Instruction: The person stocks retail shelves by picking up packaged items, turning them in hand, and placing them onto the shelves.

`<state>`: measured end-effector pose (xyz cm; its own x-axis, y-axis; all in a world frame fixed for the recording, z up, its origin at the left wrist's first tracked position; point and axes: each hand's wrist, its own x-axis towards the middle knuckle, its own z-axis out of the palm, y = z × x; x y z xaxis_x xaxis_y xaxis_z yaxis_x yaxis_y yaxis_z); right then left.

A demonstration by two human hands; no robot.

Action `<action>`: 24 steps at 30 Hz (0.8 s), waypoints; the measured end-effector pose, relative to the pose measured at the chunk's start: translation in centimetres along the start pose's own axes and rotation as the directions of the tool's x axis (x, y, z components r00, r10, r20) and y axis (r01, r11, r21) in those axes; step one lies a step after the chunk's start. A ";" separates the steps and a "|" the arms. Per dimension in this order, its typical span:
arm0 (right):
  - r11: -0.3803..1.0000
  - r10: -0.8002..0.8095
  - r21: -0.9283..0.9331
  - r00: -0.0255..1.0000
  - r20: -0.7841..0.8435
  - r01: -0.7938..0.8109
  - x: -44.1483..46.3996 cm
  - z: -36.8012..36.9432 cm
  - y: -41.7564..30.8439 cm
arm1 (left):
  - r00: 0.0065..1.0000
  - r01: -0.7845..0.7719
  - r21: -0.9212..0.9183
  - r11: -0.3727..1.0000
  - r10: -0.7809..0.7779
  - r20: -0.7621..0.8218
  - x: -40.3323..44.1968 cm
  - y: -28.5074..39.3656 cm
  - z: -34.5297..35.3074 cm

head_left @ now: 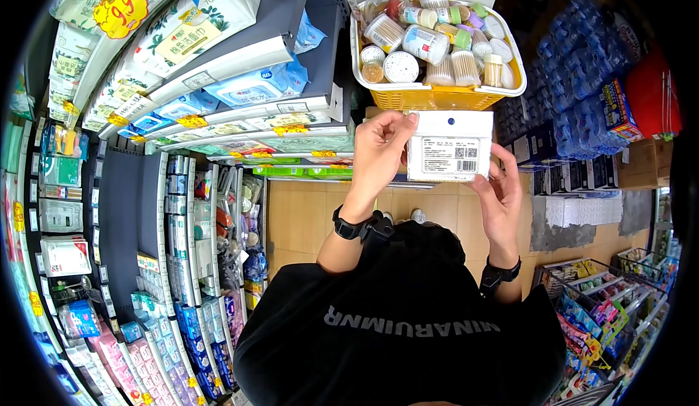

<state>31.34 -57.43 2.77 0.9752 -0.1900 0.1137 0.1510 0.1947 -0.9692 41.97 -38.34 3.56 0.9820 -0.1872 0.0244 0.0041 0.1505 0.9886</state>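
One white labelled packet [449,160] is pinched at its upper-left corner by the left hand [380,150] and at its lower-right corner by the right hand [501,195], near the yellow basket [437,100]. Between left forearm [341,249] and shelving [133,209], tiled floor [298,220] is seen.

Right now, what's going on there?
A person in a black top holds a flat white packet with a printed label: the left hand grips its upper left corner, the right hand its lower right. Just beyond stands a white-rimmed yellow plastic basket, heaped with round tubs, some holding cotton swabs.
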 end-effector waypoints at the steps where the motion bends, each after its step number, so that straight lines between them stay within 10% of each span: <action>1: 1.000 0.000 0.003 1.000 -0.001 0.000 0.0 0.0 0.0 | 1.000 -0.001 0.001 1.000 0.001 0.003 0.0 0.0 0.0; 24: 0.997 0.033 0.074 0.999 -0.039 -0.030 0.8 0.2 0.5 | 0.994 -0.041 0.015 0.999 0.040 0.105 -0.6 0.0 -0.4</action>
<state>32.27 -57.31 2.44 0.9726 -0.2206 0.0733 0.1333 0.2713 -0.9532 41.50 -37.83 3.47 0.9563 -0.2815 0.0791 -0.0394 0.1439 0.9888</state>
